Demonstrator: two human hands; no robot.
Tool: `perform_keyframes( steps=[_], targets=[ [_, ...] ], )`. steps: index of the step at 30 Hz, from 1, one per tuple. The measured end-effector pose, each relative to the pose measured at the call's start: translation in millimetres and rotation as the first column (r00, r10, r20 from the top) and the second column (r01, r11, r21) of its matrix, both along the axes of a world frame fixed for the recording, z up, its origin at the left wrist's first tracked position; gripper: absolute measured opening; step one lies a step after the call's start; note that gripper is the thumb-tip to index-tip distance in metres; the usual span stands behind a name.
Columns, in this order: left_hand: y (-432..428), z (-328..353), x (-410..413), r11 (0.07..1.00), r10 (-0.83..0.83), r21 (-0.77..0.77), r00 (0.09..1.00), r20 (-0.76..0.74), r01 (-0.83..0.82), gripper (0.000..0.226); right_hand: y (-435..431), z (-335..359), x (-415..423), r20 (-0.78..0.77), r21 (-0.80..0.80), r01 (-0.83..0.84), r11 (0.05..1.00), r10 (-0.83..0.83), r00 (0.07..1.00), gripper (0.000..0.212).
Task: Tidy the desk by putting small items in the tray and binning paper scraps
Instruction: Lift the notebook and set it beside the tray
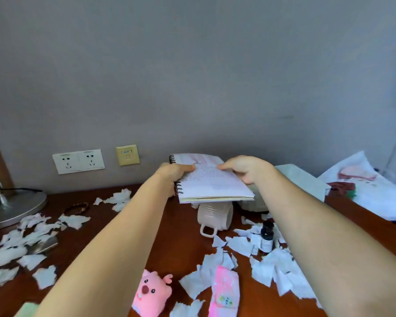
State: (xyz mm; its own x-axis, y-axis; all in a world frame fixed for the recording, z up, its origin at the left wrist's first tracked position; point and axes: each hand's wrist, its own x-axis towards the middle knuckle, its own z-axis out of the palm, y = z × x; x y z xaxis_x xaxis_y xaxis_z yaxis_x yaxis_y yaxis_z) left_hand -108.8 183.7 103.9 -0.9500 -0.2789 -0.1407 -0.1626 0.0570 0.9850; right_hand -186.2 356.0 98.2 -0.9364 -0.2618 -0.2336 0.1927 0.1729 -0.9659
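At the far edge of the desk point(181, 243), close to the wall, a spiral-bound notebook point(213, 186) is held clear of the surface by both hands. The left hand point(173, 173) is curled round the coil-bound side, thumb on top; the right hand point(245, 170) pinches the opposite side, thumb on the page. The coil runs away from the person and the pages span from hand to hand.

Directly beneath the notebook a pale ribbed mug point(215, 217) lies on its side, handle toward the near edge.

The task's items all lie nearer the person than the hands. Torn paper scraps point(272, 268) are spread in two fields, toward the left edge and the right. A dark dropper bottle point(266, 236) stands upright among the right-hand scraps, just beside the right forearm. A pink plush toy point(150, 294) and a pink packet point(225, 287) lie at the near edge between the forearms. A bead bracelet point(77, 207) lies toward the far left, near a lamp base point(16, 208).

A pale box point(300, 179) stands behind the right hand; whether it is the tray cannot be told. No bin is seen.

It is judged that nothing can be collected until the notebook is set down.
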Motion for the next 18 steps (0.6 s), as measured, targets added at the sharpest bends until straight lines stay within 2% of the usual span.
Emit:
perform_keyframes(
  steps=[2, 6, 8, 10, 13, 15, 18],
  targets=[
    [33, -7, -8, 1.0, -0.01, 0.028, 0.998, -0.063, 0.011, 0.038, 31, 4, 0, -0.055, 0.048, 0.063, 0.997, -0.061, 0.997, 0.012],
    [102, -22, -17, 0.993, -0.098, 0.056, 0.988, -0.117, 0.105, 0.046, 94, 3, 0, -0.252, 0.192, 0.263, 0.945, -0.212, 0.944, 0.034],
    [132, -29, -24, 0.983, -0.17, 0.048, 0.977, -0.126, 0.177, 0.053, 125, -2, 2, -0.302, 0.164, 0.333, 0.928, -0.275, 0.913, 0.031],
    [160, -37, -26, 0.972, -0.231, 0.004, 0.964, -0.132, 0.233, 0.05, 153, -10, 2, -0.344, 0.124, 0.387, 0.914, -0.326, 0.881, 0.024],
    [201, -58, -30, 0.927, -0.355, -0.183, 0.921, -0.16, 0.326, 0.059, 197, -27, 1, -0.43, 0.13, 0.52, 0.844, -0.425, 0.797, 0.012],
    [222, -72, -28, 0.878, -0.415, -0.323, 0.898, -0.148, 0.352, 0.069, 222, -41, 2, -0.464, 0.14, 0.585, 0.799, -0.469, 0.752, 0.014],
    [251, -90, -22, 0.721, -0.495, -0.583, 0.867, -0.056, 0.373, 0.093, 255, -57, 11, -0.472, 0.157, 0.64, 0.752, -0.512, 0.718, 0.025]
  ],
)
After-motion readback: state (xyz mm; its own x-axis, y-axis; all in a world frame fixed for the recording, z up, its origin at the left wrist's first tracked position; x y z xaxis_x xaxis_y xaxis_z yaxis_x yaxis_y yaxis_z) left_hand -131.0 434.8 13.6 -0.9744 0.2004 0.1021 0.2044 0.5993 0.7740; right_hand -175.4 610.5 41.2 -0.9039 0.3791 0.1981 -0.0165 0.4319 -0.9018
